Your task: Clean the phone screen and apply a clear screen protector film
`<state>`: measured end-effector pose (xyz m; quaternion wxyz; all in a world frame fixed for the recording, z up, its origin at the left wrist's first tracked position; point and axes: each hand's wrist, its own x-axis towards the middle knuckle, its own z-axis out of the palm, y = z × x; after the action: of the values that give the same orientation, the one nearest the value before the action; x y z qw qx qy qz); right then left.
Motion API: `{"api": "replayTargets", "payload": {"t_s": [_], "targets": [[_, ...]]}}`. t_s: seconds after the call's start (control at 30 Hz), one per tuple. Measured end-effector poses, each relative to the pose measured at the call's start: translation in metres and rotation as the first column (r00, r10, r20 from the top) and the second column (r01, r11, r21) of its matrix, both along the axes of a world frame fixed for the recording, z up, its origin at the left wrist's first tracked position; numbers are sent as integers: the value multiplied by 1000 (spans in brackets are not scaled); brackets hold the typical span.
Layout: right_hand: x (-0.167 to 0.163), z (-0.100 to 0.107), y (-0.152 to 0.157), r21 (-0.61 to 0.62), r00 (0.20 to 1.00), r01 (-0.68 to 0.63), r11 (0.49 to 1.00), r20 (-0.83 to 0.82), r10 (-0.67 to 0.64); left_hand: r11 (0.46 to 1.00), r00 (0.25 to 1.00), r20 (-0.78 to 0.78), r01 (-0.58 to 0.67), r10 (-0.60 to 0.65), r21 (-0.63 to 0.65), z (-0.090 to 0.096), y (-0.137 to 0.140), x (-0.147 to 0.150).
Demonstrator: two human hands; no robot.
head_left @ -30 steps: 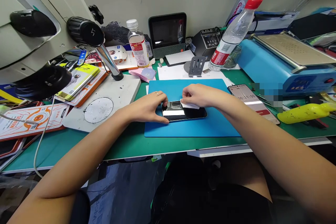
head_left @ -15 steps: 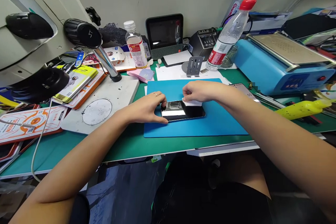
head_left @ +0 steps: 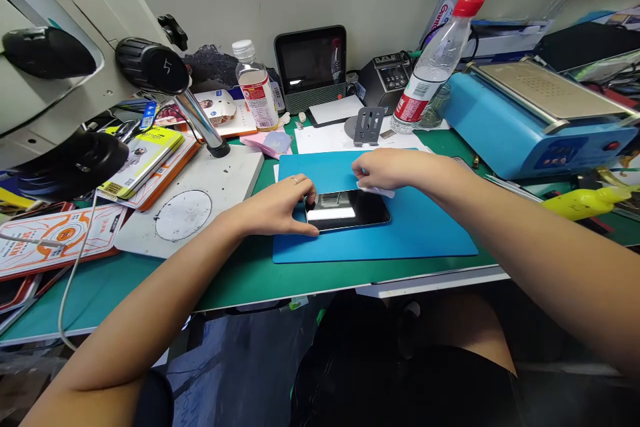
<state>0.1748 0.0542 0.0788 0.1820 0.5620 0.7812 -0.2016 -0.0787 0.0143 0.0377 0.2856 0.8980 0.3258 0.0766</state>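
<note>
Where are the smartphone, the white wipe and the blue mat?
Smartphone [head_left: 349, 209]: head view, middle of its dark glossy face.
White wipe [head_left: 383, 193]: head view, its exposed edge.
Blue mat [head_left: 380, 243]: head view, bare front part.

Can see a dark-screened display [head_left: 311, 59] and microscope [head_left: 103, 73] left of the red-capped bottle [head_left: 424, 83], a blue machine [head_left: 533, 125] to its right.

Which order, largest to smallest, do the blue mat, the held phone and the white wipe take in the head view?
1. Blue mat
2. Held phone
3. White wipe, partly hidden by the right hand
</note>
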Motion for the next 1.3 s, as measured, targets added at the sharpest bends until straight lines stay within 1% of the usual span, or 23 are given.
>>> {"api": "replayTargets", "payload": {"t_s": [0.17,0.27,0.33,0.37,0.53,0.67,0.8,0.9,0.97,1.1,1.2,1.3], "targets": [[18,-3,-10,33,995,-14,999,-101,18,1000,1000,-3,-17,17,-1,0,0,0],[31,-6,-19,80,968,19,997,-251,2,1000,1000,-4,-12,12,3,-1,1,0],[37,-7,-23,71,944,18,997,-330,6,1000,1000,-4,-7,7,5,-1,1,0],[38,-7,-24,58,940,13,998,-342,8,1000,1000,-5,-8,8,2,-1,1,0],[42,-4,-26,-8,970,23,1000,-241,-24,999,1000,-5,-29,29,-27,1,0,2],[51,-3,-30,-42,973,60,997,-220,-68,999,1000,-6,-25,24,-34,1,1,2],[54,-9,-43,-32,961,177,984,-209,-179,999,1000,-3,-20,20,-38,1,1,1],[53,-15,-51,-27,931,276,961,-240,-275,999,1000,-3,-14,14,-40,1,1,0],[51,-17,-53,-14,915,317,948,-258,-310,999,1000,-6,-11,11,-46,1,1,0],[45,-17,-46,-6,907,350,937,-250,-340,998,1000,-2,-6,6,-59,1,0,0],[42,-16,-43,-3,905,355,935,-251,-344,999,1000,-2,-2,2,-45,1,0,0],[43,-15,-49,7,903,353,936,-265,-339,999,1000,-5,-3,3,-36,1,-1,0]]}}
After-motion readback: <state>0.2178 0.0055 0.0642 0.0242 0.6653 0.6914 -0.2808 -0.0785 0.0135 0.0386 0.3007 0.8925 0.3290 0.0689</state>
